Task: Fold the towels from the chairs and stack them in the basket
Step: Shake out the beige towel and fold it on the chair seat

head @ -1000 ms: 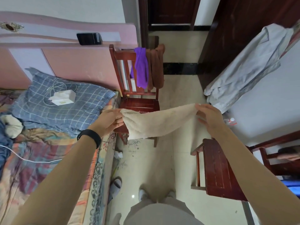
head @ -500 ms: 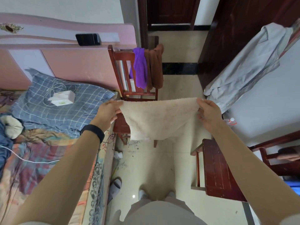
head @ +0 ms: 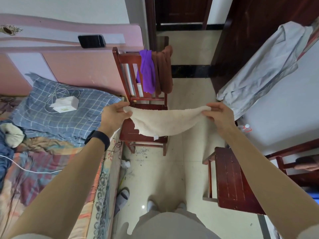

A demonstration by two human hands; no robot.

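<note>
the cream towel (head: 164, 122) is held in the air between both hands, above the seat of the wooden chair (head: 145, 118) at the bedside. compared with half a second earlier, when it hung as a broad open panel, it is now gathered into a shallow sagging crescent, with a small white label showing at its lower edge; a lengthwise fold is judged to be in progress, not finished. the left hand (head: 113, 117) is pinched on the left end of the towel, and the right hand (head: 219, 116) is pinched on the right end, fingers curled over the top edge. two further towels, a purple towel (head: 146, 71) and a brown towel (head: 164, 69), are draped over the right part of the chair back and remain to be folded. no basket is visible. a second wooden chair (head: 231, 178) stands on the tiled floor (head: 164, 178) to the right, its seat bare. a bed (head: 43, 161) with a checked pillow (head: 65, 114) lies along the left; a pale garment (head: 262, 69) is draped over the upper right surface.
</note>
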